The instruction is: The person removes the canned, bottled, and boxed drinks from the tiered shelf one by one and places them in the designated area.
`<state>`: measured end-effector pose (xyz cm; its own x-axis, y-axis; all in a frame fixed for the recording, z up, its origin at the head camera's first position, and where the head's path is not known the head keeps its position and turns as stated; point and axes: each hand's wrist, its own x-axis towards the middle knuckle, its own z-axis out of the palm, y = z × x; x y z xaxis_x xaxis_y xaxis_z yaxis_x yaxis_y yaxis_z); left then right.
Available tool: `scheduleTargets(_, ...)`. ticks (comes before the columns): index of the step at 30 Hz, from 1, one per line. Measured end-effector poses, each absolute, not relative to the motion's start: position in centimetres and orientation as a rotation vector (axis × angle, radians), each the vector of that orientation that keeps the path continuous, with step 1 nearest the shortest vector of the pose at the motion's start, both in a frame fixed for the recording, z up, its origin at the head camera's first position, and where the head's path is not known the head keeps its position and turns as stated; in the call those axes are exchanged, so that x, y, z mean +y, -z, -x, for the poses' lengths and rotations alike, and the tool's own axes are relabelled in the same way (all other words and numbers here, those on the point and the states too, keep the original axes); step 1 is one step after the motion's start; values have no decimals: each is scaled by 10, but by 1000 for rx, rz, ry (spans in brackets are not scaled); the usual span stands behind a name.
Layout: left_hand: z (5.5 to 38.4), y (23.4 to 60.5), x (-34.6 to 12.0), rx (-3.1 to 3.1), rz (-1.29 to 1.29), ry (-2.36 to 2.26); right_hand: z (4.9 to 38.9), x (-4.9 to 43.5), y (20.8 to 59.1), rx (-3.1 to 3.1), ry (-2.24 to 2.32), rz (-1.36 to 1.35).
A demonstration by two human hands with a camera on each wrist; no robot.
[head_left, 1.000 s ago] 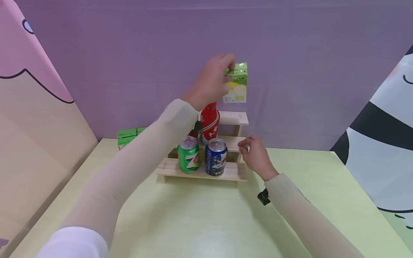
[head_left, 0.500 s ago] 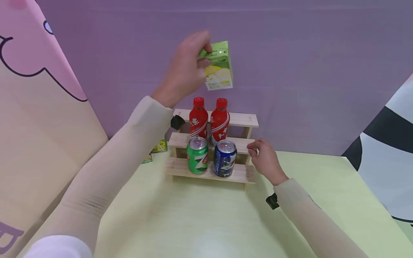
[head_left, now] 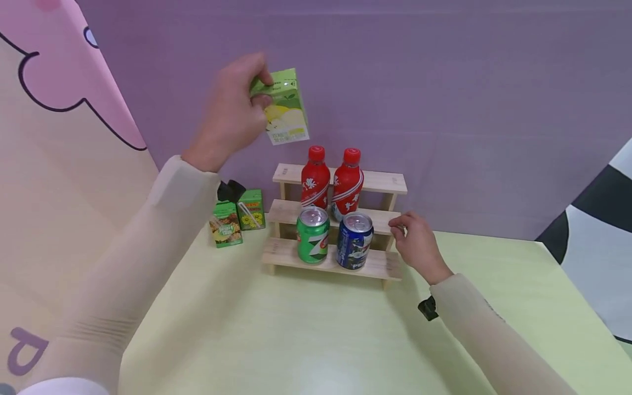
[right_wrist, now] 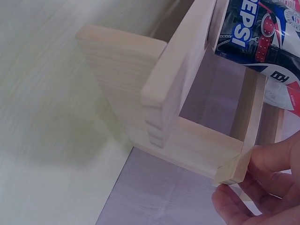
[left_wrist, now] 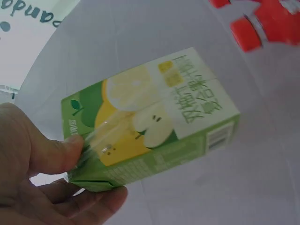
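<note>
High in front of the purple backdrop, my left hand (head_left: 231, 107) grips a green-and-yellow juice box (head_left: 286, 112) by its top end. In the left wrist view the thumb lies on the fruit-printed face of the juice box (left_wrist: 140, 115), with fingers beneath. My right hand (head_left: 417, 247) pinches the right end of the middle step of a three-step wooden display stand (head_left: 390, 222). Seen from the right wrist, thumb and fingers are either side of that board end (right_wrist: 233, 169). Two red bottles (head_left: 316, 178) stand on the middle step. A green can (head_left: 313, 236) and a blue Pepsi can (head_left: 354, 241) occupy the lowest step.
Left of the stand, two green drink cartons (head_left: 252, 211) stand on the pale table (head_left: 306, 323), close to my left sleeve. The purple backdrop (head_left: 444, 109) rises right behind the stand. The top step (head_left: 385, 181) lies behind the bottles.
My left hand has carried the juice box leftward, away from above the stand's top step. Both bottles and the cartons now show from behind my arm. The right hand stays at the stand.
</note>
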<state>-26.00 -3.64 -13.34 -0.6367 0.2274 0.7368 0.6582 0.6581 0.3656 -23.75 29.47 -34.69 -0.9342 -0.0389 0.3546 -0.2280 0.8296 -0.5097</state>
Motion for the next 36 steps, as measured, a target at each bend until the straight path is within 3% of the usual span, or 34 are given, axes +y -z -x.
scheduleTargets(18, 271, 207, -89, -2550, 635, 790, 233, 307, 350, -2664, -787, -215)
scheduleTargets(36, 311, 279, -88, -2753, 649, 701, 233, 309, 351, -2658, -783, -218)
